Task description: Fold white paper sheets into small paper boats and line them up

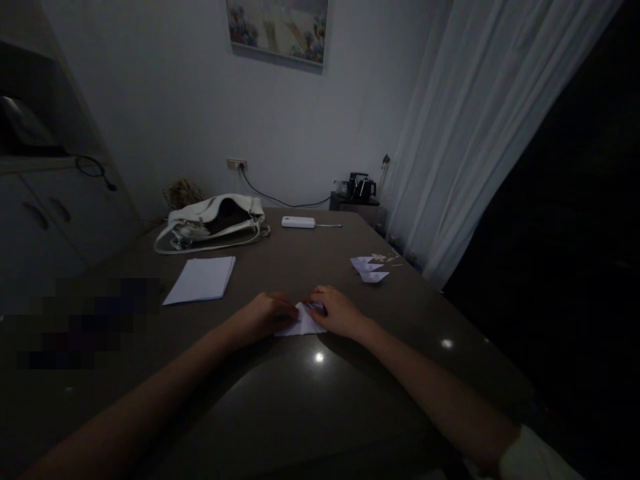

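Note:
A small sheet of folded white paper [303,323] lies on the dark table in front of me, with a pointed top and a wide lower edge. My left hand [265,316] closes its fingers on the paper's left side. On the right side, my right hand [341,312] grips the paper, its thumb low and its fingers curled over the upper part. The fingers cover some of the folds. Farther right sit several folded paper boats [373,273], close together.
A stack of white paper [201,279] lies to the left, below a white handbag [215,223]. A white power bank [299,222] with a short cable rests at the back. Small pale bits [384,258] are scattered beside the boats, near the table's right edge. A curtain [450,120] hangs beyond.

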Motion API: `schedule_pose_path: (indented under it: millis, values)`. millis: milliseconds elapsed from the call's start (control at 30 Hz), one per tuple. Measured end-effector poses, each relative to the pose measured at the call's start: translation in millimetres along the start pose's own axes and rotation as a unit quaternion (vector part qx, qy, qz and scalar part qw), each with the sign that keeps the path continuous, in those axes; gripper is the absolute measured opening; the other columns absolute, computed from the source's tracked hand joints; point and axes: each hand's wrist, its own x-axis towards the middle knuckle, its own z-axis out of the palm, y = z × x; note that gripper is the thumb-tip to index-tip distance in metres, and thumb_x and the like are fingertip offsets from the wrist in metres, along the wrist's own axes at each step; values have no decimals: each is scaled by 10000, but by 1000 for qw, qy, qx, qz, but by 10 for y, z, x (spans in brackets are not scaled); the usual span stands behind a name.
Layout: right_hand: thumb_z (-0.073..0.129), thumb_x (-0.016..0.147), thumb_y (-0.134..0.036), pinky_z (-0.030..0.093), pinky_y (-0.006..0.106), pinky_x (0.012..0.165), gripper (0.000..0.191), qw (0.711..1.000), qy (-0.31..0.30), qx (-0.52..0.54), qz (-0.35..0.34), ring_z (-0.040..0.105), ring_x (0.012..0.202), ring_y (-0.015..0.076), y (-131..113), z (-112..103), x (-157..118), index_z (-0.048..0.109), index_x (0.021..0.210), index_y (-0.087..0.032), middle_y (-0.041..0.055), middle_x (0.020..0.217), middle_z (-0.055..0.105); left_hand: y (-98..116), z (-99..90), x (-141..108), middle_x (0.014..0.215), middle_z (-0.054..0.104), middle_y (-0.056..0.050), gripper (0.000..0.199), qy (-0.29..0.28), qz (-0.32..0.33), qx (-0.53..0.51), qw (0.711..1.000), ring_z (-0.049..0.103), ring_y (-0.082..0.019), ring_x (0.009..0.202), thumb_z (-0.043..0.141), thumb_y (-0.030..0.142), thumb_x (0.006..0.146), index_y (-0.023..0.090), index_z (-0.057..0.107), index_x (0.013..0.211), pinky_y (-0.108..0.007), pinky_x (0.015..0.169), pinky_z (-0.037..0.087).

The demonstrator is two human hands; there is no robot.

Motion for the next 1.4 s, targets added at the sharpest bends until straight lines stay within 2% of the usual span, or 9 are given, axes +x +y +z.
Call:
schedule_pose_path:
  millis: [167,367,767,1000,1167,1400]
  values:
    - [525,822,-206,384,287,781,248,1000,-2,1,-2,527,897,171,-11,-17,-1,630,1044,-172,83,962,588,-57,23,0,905,682,-77,193,-11,26,1,1000,598,-177,850,524,212,826,191,698,907,-270,765,440]
    - [516,829,-212,386,280,763,225,1000,-4,-6,0,524,877,165,-24,-28,-7,643,1008,-166,83,944,584,-13,-4,14,917,689,-85,199,-25,28,23,999,598,-185,880,507,183,838,177,696,899,-283,779,443]
    - [510,835,-208,383,294,794,273,1000,-18,-15,1,519,924,172,-35,-32,-10,624,1084,-208,76,993,574,1,8,-1,925,679,-98,201,-7,32,20,999,604,-189,873,509,192,847,167,692,927,-286,768,456]
    - [498,844,-229,382,296,806,294,999,-28,-30,2,512,946,172,-39,-37,-14,597,1121,-227,69,1011,561,9,7,13,894,682,-89,200,-20,70,60,996,596,-175,867,493,197,867,150,686,893,-268,771,449]
    - [500,840,-213,379,293,808,311,998,-38,-40,8,509,958,170,-61,-57,-13,586,1137,-249,60,1015,555,24,-5,14,903,683,-85,197,-38,73,82,993,587,-172,885,488,174,871,139,682,871,-260,783,440]
    - [492,845,-211,368,290,812,300,998,-42,-52,6,503,977,171,-73,-72,-14,577,1131,-235,61,1035,555,5,9,-4,931,681,-76,203,-31,76,72,994,581,-166,915,476,183,880,153,676,907,-255,793,440]
